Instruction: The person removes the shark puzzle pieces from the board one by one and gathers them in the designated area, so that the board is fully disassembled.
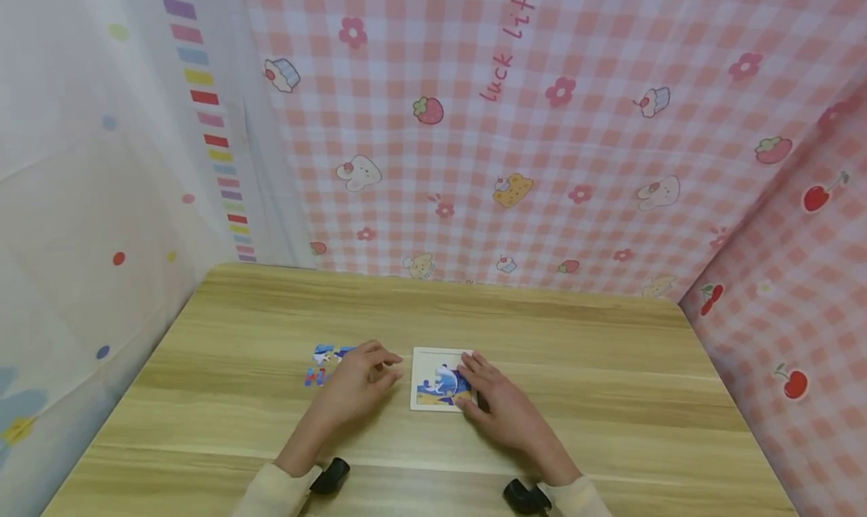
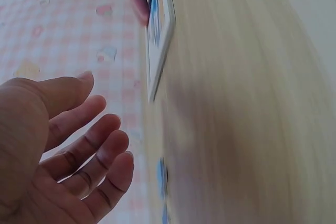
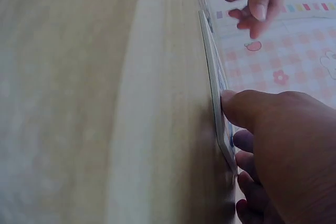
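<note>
While two cream sleeves (image 1: 274,493) come in low down, a black thing (image 1: 330,477) sits at each wrist, maybe strapped on to see what the hands do. Past them, the right hand (image 1: 511,415) rests on the right side of the board (image 1: 412,385). Its fingers are fairly straight and spread, with the thumb apart from them, and the tips touch the top; it looks like they press so the board won't slide. The left hand (image 1: 355,385) is up over the tabletop (image 1: 609,374), just left of the board. Its fingers are loosely bent, with a gap to the thumb, and they hold nothing. The board lies flat, about midway between the tabletop's left and right edges, maybe there so both hands can get to it. It has a white rim and a blue and yellow picture (image 1: 443,387), with a bare pale part above. Some loose bits (image 1: 316,377) lie beside the left hand, nearer the tabletop's left edge; the hand hides part of them. They may be kept there to be easy to reach. Behind the far edge, from corner to corner, hangs a pink checked cloth (image 1: 474,148).
</note>
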Available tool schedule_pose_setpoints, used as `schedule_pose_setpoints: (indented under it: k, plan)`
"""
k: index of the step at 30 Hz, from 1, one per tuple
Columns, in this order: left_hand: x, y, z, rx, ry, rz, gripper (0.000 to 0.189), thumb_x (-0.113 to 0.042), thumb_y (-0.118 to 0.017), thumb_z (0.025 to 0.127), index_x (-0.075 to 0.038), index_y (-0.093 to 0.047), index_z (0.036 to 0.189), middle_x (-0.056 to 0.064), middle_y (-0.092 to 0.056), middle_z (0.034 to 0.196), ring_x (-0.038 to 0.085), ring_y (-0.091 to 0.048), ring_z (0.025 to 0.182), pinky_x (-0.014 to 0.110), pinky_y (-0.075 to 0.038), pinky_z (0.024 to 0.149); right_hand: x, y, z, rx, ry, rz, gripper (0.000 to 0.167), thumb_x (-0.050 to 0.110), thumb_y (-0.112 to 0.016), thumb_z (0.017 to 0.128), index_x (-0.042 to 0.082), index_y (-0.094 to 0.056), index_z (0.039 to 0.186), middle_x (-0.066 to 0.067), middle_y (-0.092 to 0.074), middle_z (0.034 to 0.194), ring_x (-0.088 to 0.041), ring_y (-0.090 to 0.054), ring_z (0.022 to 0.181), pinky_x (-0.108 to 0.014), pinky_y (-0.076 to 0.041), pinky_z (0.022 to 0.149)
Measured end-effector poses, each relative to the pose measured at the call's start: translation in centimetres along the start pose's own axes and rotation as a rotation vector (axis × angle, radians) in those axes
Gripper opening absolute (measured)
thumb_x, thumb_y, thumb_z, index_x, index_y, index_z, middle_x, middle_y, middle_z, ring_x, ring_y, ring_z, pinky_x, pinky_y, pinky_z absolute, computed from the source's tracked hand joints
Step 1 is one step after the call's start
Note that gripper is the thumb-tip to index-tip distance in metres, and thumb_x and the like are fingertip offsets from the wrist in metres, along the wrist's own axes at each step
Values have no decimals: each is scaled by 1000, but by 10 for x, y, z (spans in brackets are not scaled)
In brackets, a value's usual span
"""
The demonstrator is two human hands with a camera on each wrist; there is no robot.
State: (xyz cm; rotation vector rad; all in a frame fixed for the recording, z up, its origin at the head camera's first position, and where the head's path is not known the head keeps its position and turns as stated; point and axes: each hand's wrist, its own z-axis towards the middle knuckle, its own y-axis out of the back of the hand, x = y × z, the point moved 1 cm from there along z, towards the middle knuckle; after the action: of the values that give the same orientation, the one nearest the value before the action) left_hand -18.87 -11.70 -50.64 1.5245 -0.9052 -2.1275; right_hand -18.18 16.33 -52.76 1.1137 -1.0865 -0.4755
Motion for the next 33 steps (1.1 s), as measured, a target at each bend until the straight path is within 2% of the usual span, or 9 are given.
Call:
schedule_pose_setpoints:
  k: [5, 11, 16, 22, 27, 33]
  plan:
    - [-11, -20, 10, 43, -22, -38, 20, -16, -75, 93, -6, -76, 111, -1, -65, 96, 12, -59, 89, 28, -53, 79, -2, -2, -2, 11, -3, -9, 58, 39, -60, 102, 12, -49, 152, -6, -34, 166, -27, -28, 156, -51, -31, 123]
    - [-23, -45, 24, 61, -31, -40, 19, -14, -73, 94, -4, -76, 110, 2, -64, 93, 18, -59, 87, 28, -50, 76, -4, -4, -6, 15, 6, -18, 58, 39, -58, 104, 12, -46, 154, -9, -28, 168, -29, -27, 156, -52, -30, 123]
    - [-29, -59, 31, 108, -28, -12, 24, -12, -75, 90, -1, -74, 110, 9, -62, 98, 22, -59, 92, 37, -51, 83, -4, -4, -8, 7, 18, -16, 59, 38, -57, 104, 11, -45, 154, -10, -28, 168, -30, -26, 157, -52, -29, 123]
    - [-28, -64, 30, 119, 39, 33, 30, -11, -81, 84, 4, -72, 108, 11, -57, 104, 24, -56, 98, 46, -52, 94, -3, -5, -6, -9, 32, 24, 57, 37, -58, 104, 11, -47, 154, -9, -29, 168, -30, -26, 157, -53, -30, 122]
    - [-27, -65, 30, 103, 78, 36, 25, -11, -81, 84, 1, -72, 105, 10, -57, 102, 21, -55, 94, 44, -52, 90, -3, -6, -5, -11, 35, 19, 57, 36, -57, 104, 10, -46, 154, -11, -28, 168, -32, -26, 156, -54, -29, 122]
    - [-35, -67, 32, 90, 74, 42, 22, -7, -81, 84, 0, -71, 102, 9, -60, 97, 20, -54, 90, 41, -52, 86, -4, -5, -5, -9, 35, 29, 56, 34, -58, 104, 9, -47, 153, -12, -28, 168, -33, -26, 156, -55, -28, 123]
